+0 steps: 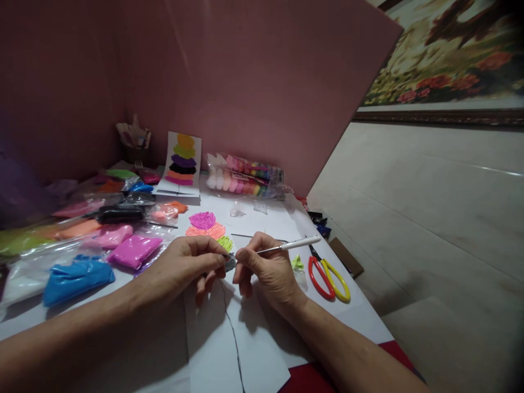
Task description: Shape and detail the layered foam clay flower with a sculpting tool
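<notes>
My left hand is closed in a pinch over the white paper. What sits between its fingertips is too small to make out. My right hand grips a thin white-handled tool with a metal shaft, its handle pointing right. The fingertips of both hands nearly meet. Beneath them is a dark grey textured patch, partly hidden. Further up the paper are magenta, orange and yellow-green textured patches. A thin dark wavy line runs down the sheet below my hands.
Bags of coloured clay crowd the left, including blue and pink ones. Red-and-yellow scissors lie at right beside a small green lump. A card with coloured bands leans at the back near packaged clay.
</notes>
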Action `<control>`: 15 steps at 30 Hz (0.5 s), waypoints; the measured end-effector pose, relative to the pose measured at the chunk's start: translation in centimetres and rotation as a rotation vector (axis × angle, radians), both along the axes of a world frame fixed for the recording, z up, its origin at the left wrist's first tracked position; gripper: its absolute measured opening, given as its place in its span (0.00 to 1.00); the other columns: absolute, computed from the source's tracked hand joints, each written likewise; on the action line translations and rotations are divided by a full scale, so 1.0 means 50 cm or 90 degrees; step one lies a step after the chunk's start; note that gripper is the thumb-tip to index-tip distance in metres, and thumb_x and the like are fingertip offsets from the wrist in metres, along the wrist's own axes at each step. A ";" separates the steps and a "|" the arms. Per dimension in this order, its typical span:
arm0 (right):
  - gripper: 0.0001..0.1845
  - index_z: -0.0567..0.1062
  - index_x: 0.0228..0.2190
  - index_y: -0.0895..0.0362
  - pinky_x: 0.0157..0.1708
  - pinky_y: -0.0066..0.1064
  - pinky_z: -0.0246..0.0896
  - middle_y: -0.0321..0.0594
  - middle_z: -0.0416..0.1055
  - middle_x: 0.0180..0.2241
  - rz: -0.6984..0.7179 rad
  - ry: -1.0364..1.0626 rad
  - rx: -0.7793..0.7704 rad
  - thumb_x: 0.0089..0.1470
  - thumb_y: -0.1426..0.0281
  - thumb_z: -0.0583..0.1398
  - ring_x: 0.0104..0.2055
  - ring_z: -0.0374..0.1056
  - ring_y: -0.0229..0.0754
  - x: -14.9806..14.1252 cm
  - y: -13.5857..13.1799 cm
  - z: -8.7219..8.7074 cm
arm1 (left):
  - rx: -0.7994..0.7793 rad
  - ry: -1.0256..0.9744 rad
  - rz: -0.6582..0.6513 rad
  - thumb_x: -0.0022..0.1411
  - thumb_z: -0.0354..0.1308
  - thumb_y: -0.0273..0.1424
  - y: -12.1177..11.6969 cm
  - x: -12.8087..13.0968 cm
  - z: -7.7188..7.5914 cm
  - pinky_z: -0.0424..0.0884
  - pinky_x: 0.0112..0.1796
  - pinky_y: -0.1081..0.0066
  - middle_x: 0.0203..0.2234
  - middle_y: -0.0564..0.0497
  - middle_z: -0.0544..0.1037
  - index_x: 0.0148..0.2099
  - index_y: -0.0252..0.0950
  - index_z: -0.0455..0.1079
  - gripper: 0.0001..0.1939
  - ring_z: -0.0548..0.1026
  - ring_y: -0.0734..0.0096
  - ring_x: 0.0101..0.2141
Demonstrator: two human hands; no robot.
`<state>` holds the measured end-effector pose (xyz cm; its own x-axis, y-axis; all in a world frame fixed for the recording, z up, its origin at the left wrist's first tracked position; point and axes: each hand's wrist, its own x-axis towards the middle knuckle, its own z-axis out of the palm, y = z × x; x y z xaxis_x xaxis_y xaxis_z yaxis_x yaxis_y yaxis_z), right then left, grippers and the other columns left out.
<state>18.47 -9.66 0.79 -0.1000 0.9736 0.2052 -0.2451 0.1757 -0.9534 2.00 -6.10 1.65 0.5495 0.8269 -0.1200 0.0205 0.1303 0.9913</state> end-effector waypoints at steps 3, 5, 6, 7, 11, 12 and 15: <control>0.19 0.63 0.22 0.56 0.07 0.19 0.54 0.32 0.72 0.15 0.005 0.018 -0.012 0.47 0.59 0.66 0.10 0.61 0.32 0.001 0.003 -0.001 | -0.007 -0.008 0.006 0.54 0.58 0.29 0.002 0.001 -0.001 0.63 0.15 0.80 0.17 0.55 0.75 0.31 0.34 0.71 0.03 0.68 0.79 0.12; 0.20 0.62 0.22 0.55 0.06 0.18 0.53 0.31 0.72 0.15 0.002 0.030 -0.016 0.47 0.58 0.66 0.09 0.61 0.32 0.002 0.005 -0.001 | -0.012 -0.012 0.006 0.54 0.58 0.29 0.002 0.002 -0.002 0.63 0.15 0.80 0.16 0.55 0.74 0.30 0.34 0.70 0.03 0.68 0.79 0.12; 0.21 0.61 0.22 0.55 0.06 0.18 0.53 0.31 0.72 0.14 -0.001 0.034 -0.018 0.47 0.57 0.66 0.09 0.61 0.32 0.002 0.006 -0.002 | -0.015 -0.016 0.010 0.54 0.59 0.28 0.002 0.002 -0.002 0.63 0.15 0.80 0.16 0.55 0.74 0.29 0.34 0.70 0.03 0.68 0.79 0.12; 0.21 0.61 0.23 0.55 0.06 0.18 0.53 0.31 0.71 0.14 -0.004 0.037 -0.020 0.47 0.57 0.65 0.09 0.61 0.32 0.003 0.006 -0.002 | -0.019 -0.020 0.017 0.53 0.59 0.28 0.002 0.002 -0.002 0.63 0.15 0.80 0.16 0.56 0.74 0.29 0.34 0.70 0.03 0.68 0.79 0.12; 0.20 0.63 0.22 0.56 0.08 0.19 0.55 0.31 0.71 0.15 -0.016 0.029 -0.009 0.47 0.58 0.66 0.11 0.61 0.31 0.004 0.006 -0.002 | -0.019 -0.044 0.040 0.54 0.59 0.28 -0.001 0.001 0.001 0.64 0.15 0.80 0.18 0.57 0.74 0.31 0.34 0.70 0.02 0.67 0.80 0.14; 0.19 0.64 0.22 0.56 0.08 0.19 0.55 0.31 0.71 0.16 -0.021 0.024 -0.004 0.47 0.58 0.66 0.11 0.62 0.31 0.004 0.005 -0.002 | -0.015 -0.046 0.037 0.55 0.59 0.29 -0.001 0.001 0.002 0.64 0.15 0.80 0.17 0.57 0.73 0.31 0.34 0.70 0.03 0.67 0.80 0.14; 0.17 0.67 0.21 0.57 0.10 0.20 0.56 0.32 0.72 0.17 -0.037 0.010 0.011 0.47 0.61 0.66 0.13 0.62 0.31 0.005 0.004 -0.002 | -0.005 -0.036 0.020 0.57 0.58 0.33 -0.001 -0.001 -0.001 0.63 0.16 0.79 0.17 0.57 0.72 0.29 0.34 0.69 0.08 0.67 0.79 0.14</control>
<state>18.72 -9.44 0.69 -0.0397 0.9741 0.2226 -0.2486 0.2062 -0.9464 1.96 -6.16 1.62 0.5290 0.8432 -0.0957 -0.0400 0.1375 0.9897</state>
